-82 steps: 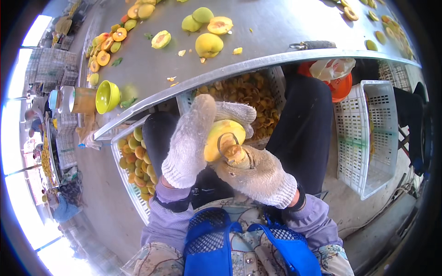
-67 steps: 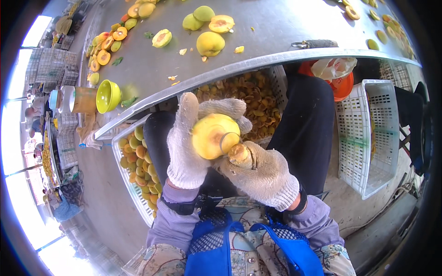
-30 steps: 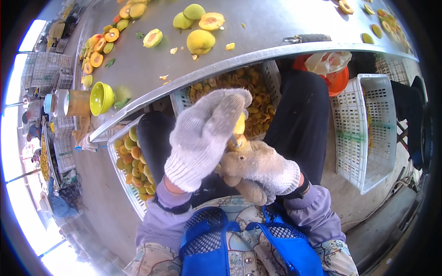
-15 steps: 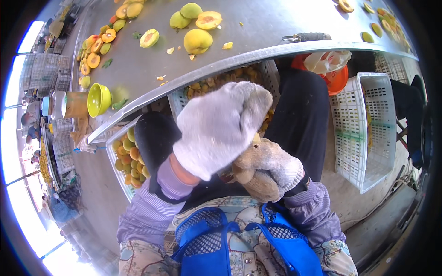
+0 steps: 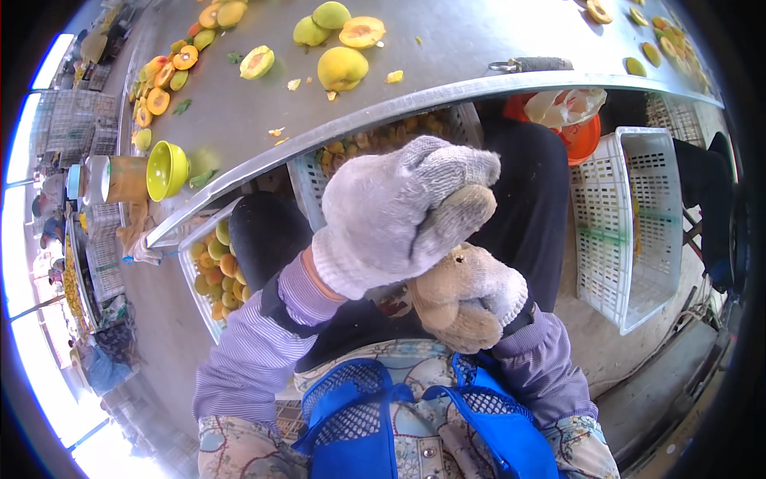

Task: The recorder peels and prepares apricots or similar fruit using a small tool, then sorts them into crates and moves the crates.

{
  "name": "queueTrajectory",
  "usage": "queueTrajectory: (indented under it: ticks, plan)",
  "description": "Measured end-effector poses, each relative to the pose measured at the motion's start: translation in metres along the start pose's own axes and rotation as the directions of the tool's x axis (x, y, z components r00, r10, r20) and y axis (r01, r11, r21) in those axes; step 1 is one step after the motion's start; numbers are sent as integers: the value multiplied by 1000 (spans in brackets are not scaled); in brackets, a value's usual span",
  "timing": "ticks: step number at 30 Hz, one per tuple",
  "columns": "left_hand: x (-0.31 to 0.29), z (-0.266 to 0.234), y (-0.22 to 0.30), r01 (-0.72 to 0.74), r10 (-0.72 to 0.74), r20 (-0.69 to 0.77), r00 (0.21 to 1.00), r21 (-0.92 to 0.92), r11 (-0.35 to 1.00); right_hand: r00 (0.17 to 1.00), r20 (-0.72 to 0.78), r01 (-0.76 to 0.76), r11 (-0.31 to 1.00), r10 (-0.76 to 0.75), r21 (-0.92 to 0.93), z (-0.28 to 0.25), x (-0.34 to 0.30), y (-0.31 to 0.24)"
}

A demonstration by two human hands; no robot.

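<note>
A seated worker in striped purple cuffs and blue mesh-trimmed straps brings two gloved hands together above the lap, at the edge of a metal worktop (image 5: 447,56). The left hand (image 5: 407,211), in a pale knit glove, is folded with its back to the camera and its fingers drawn in; the right hand (image 5: 467,299), in a stained tan glove, curls just below, partly overlapped by it. What either holds cannot be told, as the gloves cover their grip.

Nearest on the worktop sit a whole yellow peach (image 5: 342,69), a halved peach (image 5: 362,33) beside it and two greenish peaches (image 5: 311,30) touching each other. More cut fruit (image 5: 159,100) lines the left side, near a lime-green bowl (image 5: 166,171). A ring-ended tool with a wrapped handle (image 5: 542,64) lies along the front edge.

Beneath the worktop, partly hidden behind the left hand, a plastic crate (image 5: 306,188) contains peach pieces (image 5: 375,144). Whole peaches (image 5: 217,267) fill a white crate (image 5: 194,291) by the left knee; at right, a red bucket (image 5: 584,142) stands near another white slatted crate (image 5: 598,231).
</note>
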State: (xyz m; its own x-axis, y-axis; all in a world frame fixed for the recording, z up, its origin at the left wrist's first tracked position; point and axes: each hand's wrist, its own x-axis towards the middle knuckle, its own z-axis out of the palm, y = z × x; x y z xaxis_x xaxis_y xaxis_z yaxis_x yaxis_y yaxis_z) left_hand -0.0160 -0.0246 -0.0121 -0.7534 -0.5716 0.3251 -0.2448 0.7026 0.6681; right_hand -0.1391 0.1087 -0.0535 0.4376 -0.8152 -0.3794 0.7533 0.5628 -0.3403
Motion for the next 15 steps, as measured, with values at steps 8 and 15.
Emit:
queueTrajectory:
  ticks: [8,15]
  plan:
    - [-9,12,5,285,-301,86,950,-634,719,998,56,-26,928,6,371,-13,-5,16]
    - [-23,16,32,334,-552,126,824,-895,295,944,303,-231,920,132,317,-2,-3,5]
